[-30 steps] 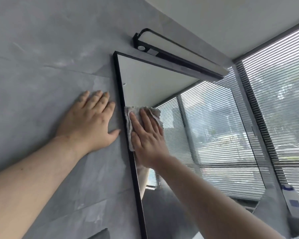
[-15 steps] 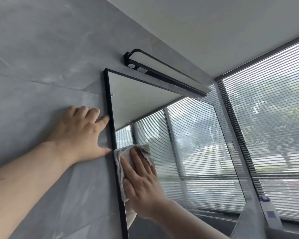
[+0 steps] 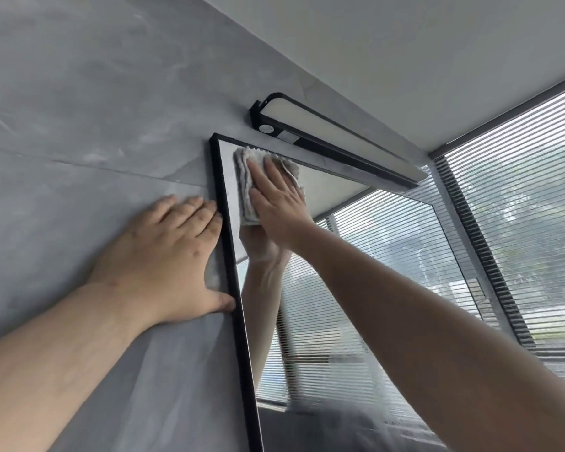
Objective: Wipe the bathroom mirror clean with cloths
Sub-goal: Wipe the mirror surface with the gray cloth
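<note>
Bracing yourself on that grey wall (image 3: 79, 93), are you? (so asks my helper)

Me: Yes. My left hand (image 3: 167, 256) lies flat on it, fingers straight, holding nothing. The fingertips and thumb touch the black frame (image 3: 232, 256).

Helper: And the mirror (image 3: 388, 243) itself?

Me: It's fixed to the wall under the light bar (image 3: 333, 138) and reflects the window blinds (image 3: 519, 190). It's rigid, smooth glass, and I'd guess breakable, so I press evenly rather than lean my weight on it.

Helper: Where is the cloth (image 3: 245, 171)?

Me: High in the mirror's upper left corner, just below the top edge, pinned to the glass under my right hand (image 3: 278, 203). The fingers lie straight over it, pressing, not curled round it.

Helper: How will it handle?

Me: It's light and soft, folded in layers, and likely to slide or bunch on slick glass. I'd set the palm over its middle so the folds hold together.
</note>
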